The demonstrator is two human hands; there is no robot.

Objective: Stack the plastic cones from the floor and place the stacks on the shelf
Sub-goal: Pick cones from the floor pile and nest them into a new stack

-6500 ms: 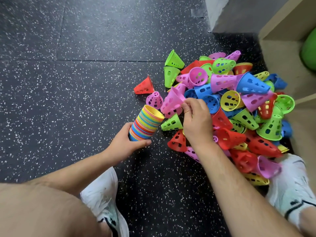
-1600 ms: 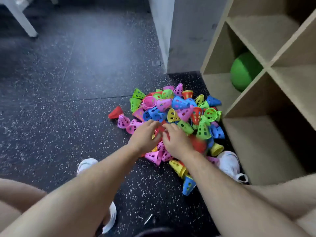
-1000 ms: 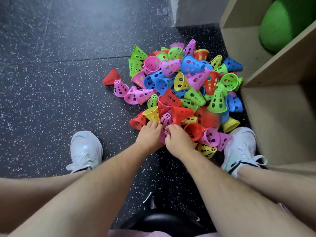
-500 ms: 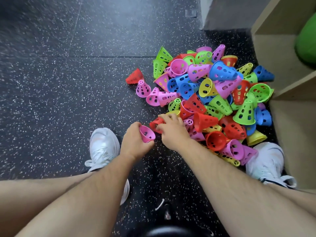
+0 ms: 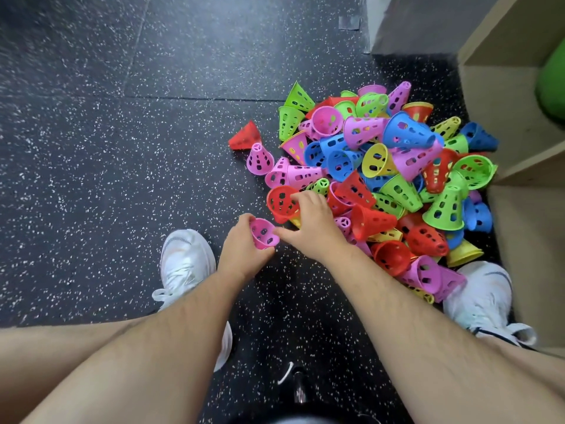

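Note:
A heap of perforated plastic cones (image 5: 394, 166) in pink, red, blue, green and yellow lies on the dark speckled floor beside a wooden shelf (image 5: 516, 142). My left hand (image 5: 241, 249) grips a pink cone (image 5: 263, 233) with its wide mouth facing up and right. My right hand (image 5: 312, 224) holds a red cone (image 5: 282, 203) at the heap's near left edge, its open mouth turned toward me, my fingers curled over its rim. The two held cones are close together but apart.
My white shoes stand at the left (image 5: 186, 264) and at the right (image 5: 483, 298), the right one touching the heap. A green ball (image 5: 552, 84) sits in a shelf compartment. A grey wall corner (image 5: 409, 22) rises behind the heap. Open floor spreads to the left.
My right hand has lifted a red cone out of the heap's edge and turned its mouth up. My left hand keeps hold of the pink cone, almost where it was.

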